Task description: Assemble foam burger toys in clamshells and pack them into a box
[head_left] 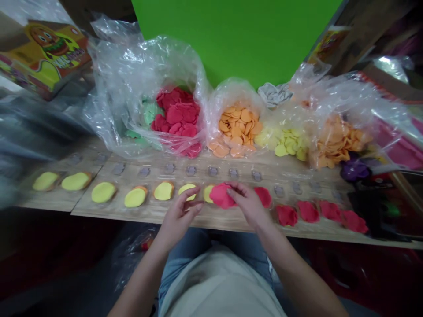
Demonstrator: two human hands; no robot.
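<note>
My right hand [248,203] pinches a red ruffled foam piece [222,195] over a yellow disc [208,193] on the wooden board [231,218]. My left hand [180,211] hovers just left of it, fingers loosely curled and apart, beside another yellow disc [187,189]. Left of my hands, several yellow discs [103,192] lie in a row on the board. To the right, several spots carry red pieces [287,215].
Clear plastic bags stand behind the board: red and green pieces [176,115], orange discs [236,127], yellow discs [289,143], more orange pieces [337,141]. A printed toy box [46,55] sits far left. A purple object [353,169] lies at right. A green panel [238,35] stands behind.
</note>
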